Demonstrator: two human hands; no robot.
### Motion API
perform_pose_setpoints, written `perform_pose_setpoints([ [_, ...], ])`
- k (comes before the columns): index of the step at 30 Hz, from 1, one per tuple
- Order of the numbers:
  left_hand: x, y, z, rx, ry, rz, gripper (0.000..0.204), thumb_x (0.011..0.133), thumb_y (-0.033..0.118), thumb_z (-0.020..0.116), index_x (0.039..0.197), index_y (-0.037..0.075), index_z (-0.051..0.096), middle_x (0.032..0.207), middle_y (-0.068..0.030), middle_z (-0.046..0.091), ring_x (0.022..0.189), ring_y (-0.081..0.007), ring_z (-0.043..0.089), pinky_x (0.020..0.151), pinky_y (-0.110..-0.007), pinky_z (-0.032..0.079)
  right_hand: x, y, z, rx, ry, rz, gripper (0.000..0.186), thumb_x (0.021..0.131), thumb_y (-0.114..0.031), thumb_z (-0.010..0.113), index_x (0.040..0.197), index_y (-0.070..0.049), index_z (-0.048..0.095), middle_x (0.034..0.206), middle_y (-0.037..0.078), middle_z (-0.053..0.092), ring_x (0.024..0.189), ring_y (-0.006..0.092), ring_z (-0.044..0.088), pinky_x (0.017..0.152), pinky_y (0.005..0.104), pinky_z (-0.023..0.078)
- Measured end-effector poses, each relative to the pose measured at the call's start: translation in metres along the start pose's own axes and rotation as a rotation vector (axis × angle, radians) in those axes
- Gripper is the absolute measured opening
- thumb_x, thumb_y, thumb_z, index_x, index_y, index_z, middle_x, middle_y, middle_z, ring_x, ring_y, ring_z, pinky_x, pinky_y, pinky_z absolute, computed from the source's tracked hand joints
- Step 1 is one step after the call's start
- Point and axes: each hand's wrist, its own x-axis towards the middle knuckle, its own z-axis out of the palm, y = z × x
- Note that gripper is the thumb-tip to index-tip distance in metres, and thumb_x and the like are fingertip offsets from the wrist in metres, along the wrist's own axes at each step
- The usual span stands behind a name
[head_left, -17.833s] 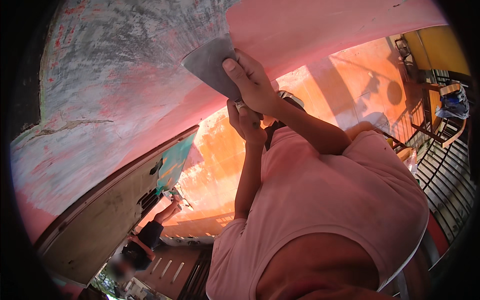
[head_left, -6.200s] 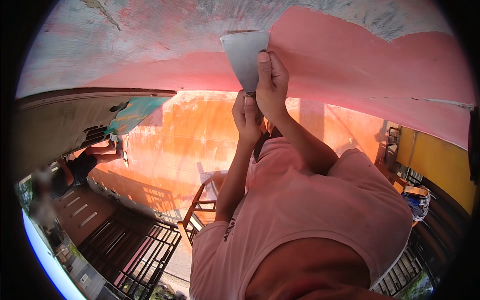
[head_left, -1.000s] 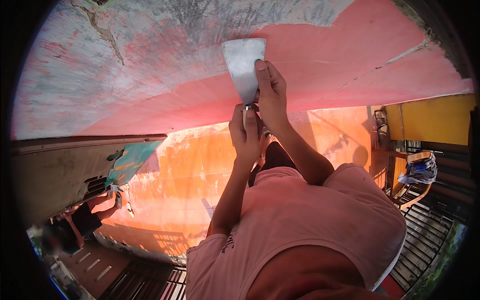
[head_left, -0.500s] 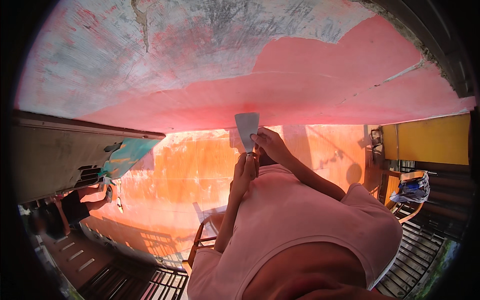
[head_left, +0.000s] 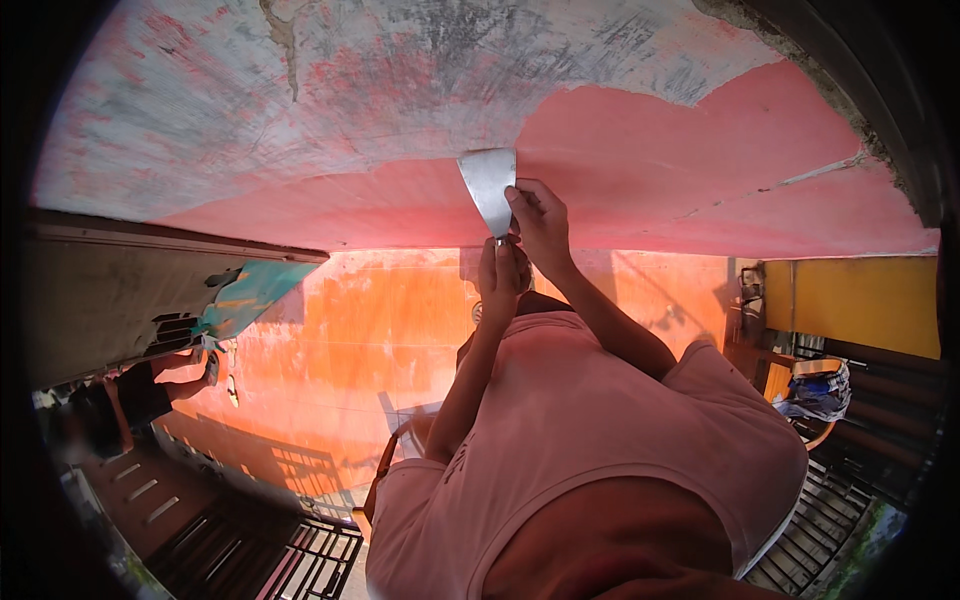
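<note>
A paint scraper point(head_left: 489, 186) with a broad, shiny metal blade is held up in front of me. Its wide edge meets the wall point(head_left: 620, 165) along the border between pink paint and the grey, scraped area. My left hand point(head_left: 499, 272) is closed round the lower end, so the handle is mostly hidden. Higher up, my right hand point(head_left: 541, 215) pinches the right side of the blade, thumb on its face. Streaks and a crack mark the bare grey patch point(head_left: 400, 80) above the scraper.
An orange tiled floor point(head_left: 370, 330) stretches below. On the right stands a wooden chair point(head_left: 822, 372) with cloth on it, beside a yellow panel point(head_left: 850, 300). Another person point(head_left: 130, 400) is at far left, near a grey panel point(head_left: 120, 300). Metal railings point(head_left: 320, 560) lie behind me.
Both hands have moved up and forward with the scraper, from low by the pink paint to the edge of the grey patch. The grip looks the same.
</note>
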Motion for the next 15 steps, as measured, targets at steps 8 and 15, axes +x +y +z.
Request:
perform_pose_setpoints([
  [8, 0.007, -0.018, -0.009, 0.109, 0.01, 0.042, 0.025, 0.107, 0.024, 0.036, 0.101, 0.004, 0.05, 0.068, 0.0031, 0.046, 0.048, -0.0014, 0.036, 0.041, -0.018, 0.029, 0.002, 0.01, -0.007, 0.002, -0.044, 0.035, 0.02, 0.098, -0.016, 0.06, 0.109, 0.001, 0.061, 0.074, 0.002, 0.061, 0.061, 0.0063, 0.052, 0.054, 0.0231, 0.043],
  [15, 0.005, -0.013, 0.005, 0.128, 0.038, 0.068, 0.023, 0.106, 0.022, 0.037, 0.099, 0.004, 0.049, 0.067, 0.0029, 0.047, 0.047, -0.0018, 0.038, 0.041, -0.019, 0.029, 0.004, 0.004, -0.007, 0.047, -0.051, 0.038, 0.021, 0.1, -0.016, 0.059, 0.109, 0.003, 0.059, 0.076, 0.003, 0.06, 0.061, 0.0065, 0.052, 0.054, 0.0228, 0.043],
])
